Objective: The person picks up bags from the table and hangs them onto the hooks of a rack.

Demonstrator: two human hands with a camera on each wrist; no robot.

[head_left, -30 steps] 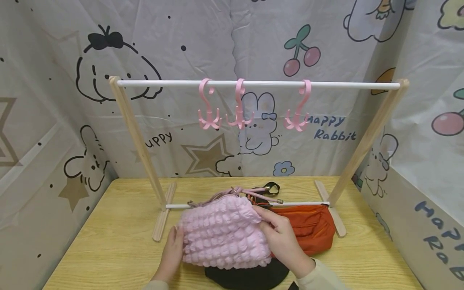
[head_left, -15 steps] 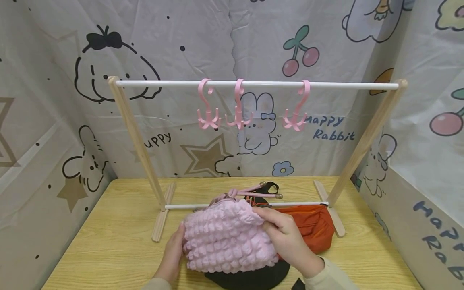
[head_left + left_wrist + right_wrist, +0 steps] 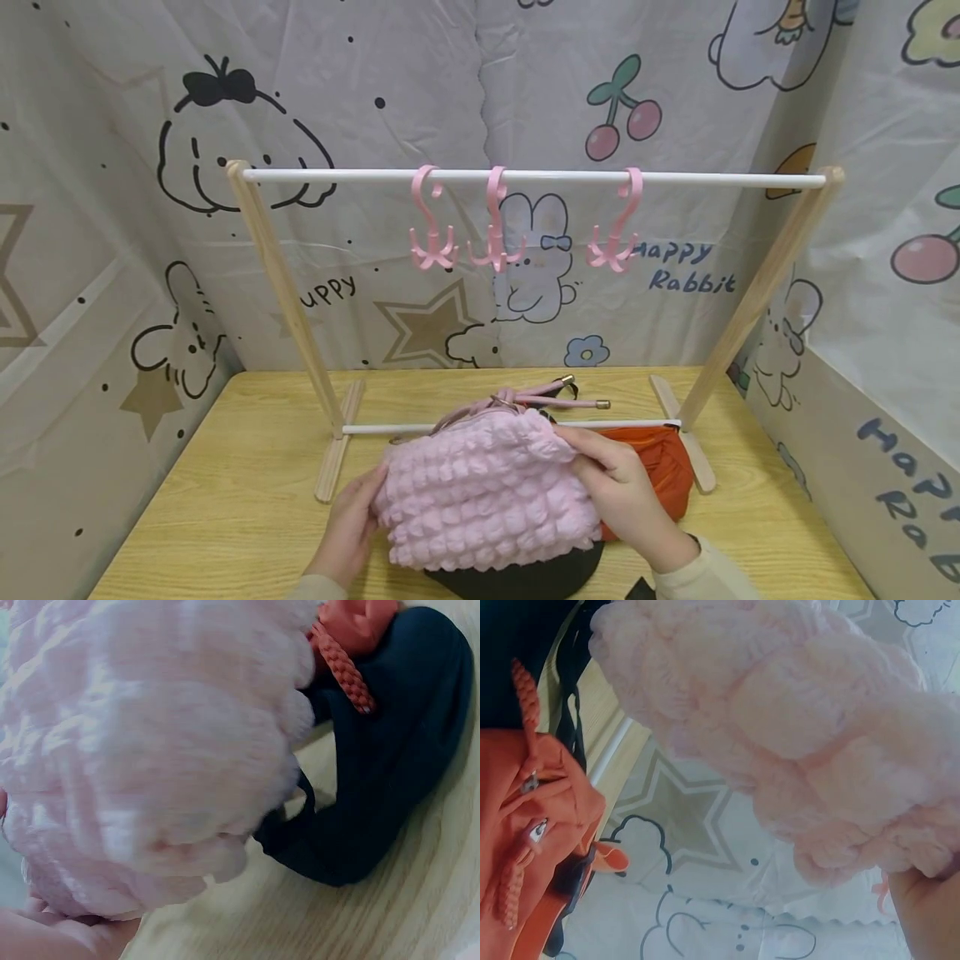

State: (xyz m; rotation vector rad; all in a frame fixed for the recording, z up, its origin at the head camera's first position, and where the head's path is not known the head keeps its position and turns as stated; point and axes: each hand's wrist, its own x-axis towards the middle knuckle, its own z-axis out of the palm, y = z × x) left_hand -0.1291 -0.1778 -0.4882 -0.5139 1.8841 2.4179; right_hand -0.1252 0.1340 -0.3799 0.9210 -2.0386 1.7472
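Note:
A puffy pink quilted handbag (image 3: 487, 492) is held up between both hands, its knotted strap (image 3: 517, 400) trailing off the far top side. The left hand (image 3: 352, 521) grips its left end; the right hand (image 3: 626, 492) pinches its upper right corner, thumb on the near face. In the left wrist view the bag (image 3: 150, 750) hangs over the table, with part of the left hand (image 3: 67, 934) at its lower edge. The right wrist view shows the right hand (image 3: 934, 907) at the bag's corner. Under and behind it lie a black bag (image 3: 525, 575) and an orange bag (image 3: 663, 471).
A rack with wooden legs (image 3: 288, 308) and a white top rail (image 3: 337, 176) stands on the wooden table (image 3: 202, 467). Three pink claw hooks hang from the rail: left (image 3: 433, 250), middle (image 3: 496, 250) and right (image 3: 615, 250). A printed cloth (image 3: 375, 83) covers the walls.
Both hands still hold the pink handbag. It has shifted right and slightly toward the camera, covering more of the orange bag; the right hand has moved right with it.

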